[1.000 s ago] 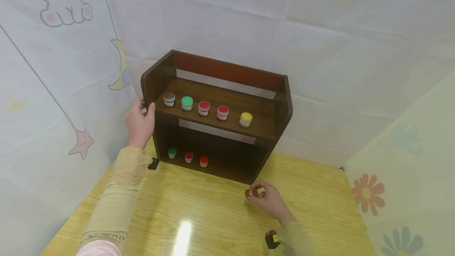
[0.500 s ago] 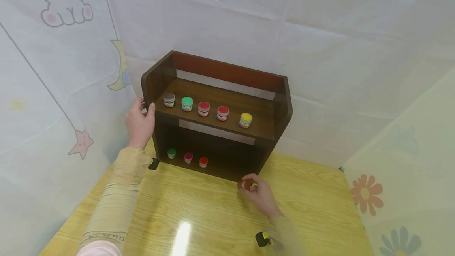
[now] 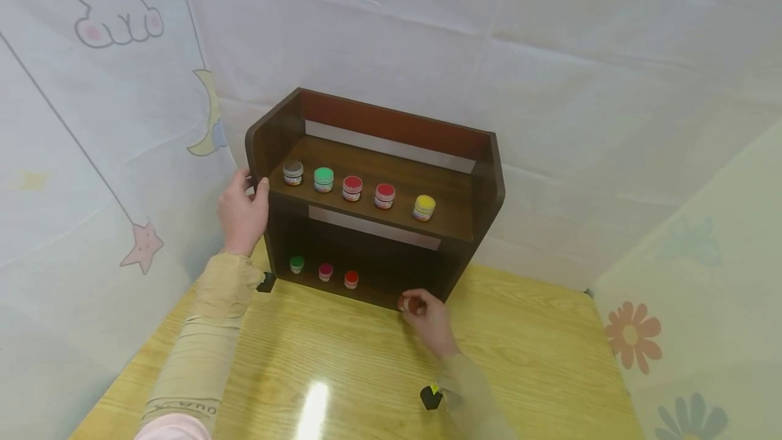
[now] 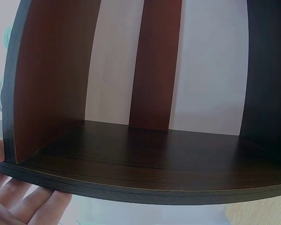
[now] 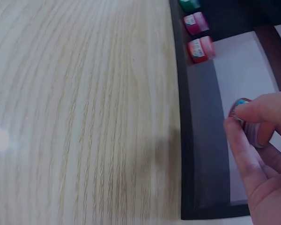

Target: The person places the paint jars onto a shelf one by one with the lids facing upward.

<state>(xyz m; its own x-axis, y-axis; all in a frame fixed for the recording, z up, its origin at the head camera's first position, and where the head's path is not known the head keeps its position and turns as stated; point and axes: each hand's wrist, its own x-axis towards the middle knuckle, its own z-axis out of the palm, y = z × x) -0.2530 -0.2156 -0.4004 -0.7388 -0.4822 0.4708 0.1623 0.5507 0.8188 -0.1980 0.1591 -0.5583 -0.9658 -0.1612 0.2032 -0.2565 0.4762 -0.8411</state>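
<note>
My left hand (image 3: 243, 216) grips the left side of a dark brown two-tier shelf (image 3: 397, 119), thumb at the front edge and fingers round the outside. Between thumb and fingers of my right hand (image 3: 432, 324) is a small brown paint jar (image 5: 264, 133), tilted on its side and partly covered by the fingers. It is at the front of the lower tier, toward the right end. On that tier's left half stand a green paint jar (image 3: 296, 264), a magenta one (image 3: 326, 272) and a red one (image 3: 351, 280), in a row.
Along the upper tier stand several more paint jars, from a dark grey-lidded jar (image 3: 293, 172) to a yellow jar (image 3: 424, 208). The shelf stands on a wood-grain table (image 3: 366, 372), close to a white cloth backdrop (image 3: 611, 121). Tall side panels bound both tiers.
My right hand has carried the brown paint jar left and away from me, from over the table to the lower tier's front edge. The left hand keeps its grip on the shelf.
</note>
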